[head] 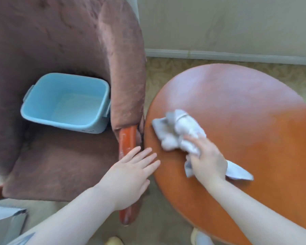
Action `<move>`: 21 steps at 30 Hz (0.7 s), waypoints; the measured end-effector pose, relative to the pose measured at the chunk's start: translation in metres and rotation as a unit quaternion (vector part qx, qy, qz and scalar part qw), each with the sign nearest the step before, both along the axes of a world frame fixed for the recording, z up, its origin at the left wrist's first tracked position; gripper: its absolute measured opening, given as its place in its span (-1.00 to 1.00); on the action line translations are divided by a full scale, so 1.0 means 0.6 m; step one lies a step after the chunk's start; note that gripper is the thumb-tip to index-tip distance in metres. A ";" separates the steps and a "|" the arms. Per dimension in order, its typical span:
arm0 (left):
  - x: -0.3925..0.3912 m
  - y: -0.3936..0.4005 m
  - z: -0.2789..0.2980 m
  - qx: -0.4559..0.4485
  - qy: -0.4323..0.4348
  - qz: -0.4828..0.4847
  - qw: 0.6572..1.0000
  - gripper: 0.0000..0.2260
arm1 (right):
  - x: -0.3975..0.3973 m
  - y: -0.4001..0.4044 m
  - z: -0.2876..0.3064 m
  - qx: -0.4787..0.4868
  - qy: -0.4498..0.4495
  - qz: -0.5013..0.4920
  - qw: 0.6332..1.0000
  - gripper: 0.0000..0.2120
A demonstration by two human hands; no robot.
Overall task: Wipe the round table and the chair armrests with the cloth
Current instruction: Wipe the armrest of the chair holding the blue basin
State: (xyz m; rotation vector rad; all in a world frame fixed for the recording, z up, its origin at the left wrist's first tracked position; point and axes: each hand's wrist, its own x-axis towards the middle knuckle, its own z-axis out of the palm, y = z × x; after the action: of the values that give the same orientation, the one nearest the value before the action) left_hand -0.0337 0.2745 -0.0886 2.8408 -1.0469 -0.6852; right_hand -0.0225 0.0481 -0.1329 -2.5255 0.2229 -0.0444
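Note:
The round orange-brown wooden table (245,106) fills the right half of the view. My right hand (207,160) presses a crumpled white cloth (177,131) onto its left part, and a corner of the cloth sticks out behind my wrist. My left hand (131,172) lies flat with fingers spread over the chair's orange wooden armrest (127,140), its fingertips reaching the table's left edge. The armrest belongs to a brown velvet armchair (60,41) on the left.
A light blue plastic tub (67,101) stands on the armchair's seat. Behind the table runs a pale wall with a white skirting board (219,54). Patterned carpet (159,71) shows between chair and table. A white box corner (5,220) sits at the lower left.

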 end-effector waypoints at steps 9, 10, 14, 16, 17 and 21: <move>-0.081 0.188 0.053 -0.157 0.010 0.075 0.985 -0.65 | 0.036 0.297 0.093 0.262 0.017 -0.199 0.944 -0.56; -0.076 0.210 0.054 -0.163 0.002 0.102 0.981 -0.66 | -0.006 0.301 0.087 0.204 0.001 -0.180 0.962 -0.56; -0.026 0.253 0.062 -0.224 -0.043 0.236 0.945 -0.69 | -0.066 0.301 0.068 0.266 0.036 -0.233 0.935 -0.62; 0.014 0.233 0.070 -0.247 -0.057 0.285 0.924 -0.66 | -0.009 0.321 0.059 0.309 0.056 -0.366 0.876 -0.62; 0.033 0.216 0.074 -0.254 -0.060 0.292 0.920 -0.63 | 0.010 0.343 0.066 0.290 0.051 -0.401 0.867 -0.59; 0.100 0.142 0.087 -0.265 -0.103 0.216 0.934 -0.56 | -0.061 0.416 0.067 0.031 -0.087 -0.237 0.967 -0.30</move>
State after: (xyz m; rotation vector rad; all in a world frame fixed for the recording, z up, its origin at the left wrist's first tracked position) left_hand 0.0265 0.3594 -0.0366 2.5445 -0.4781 -0.0491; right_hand -0.0593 0.2979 -0.0924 -2.3336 0.7379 -0.4391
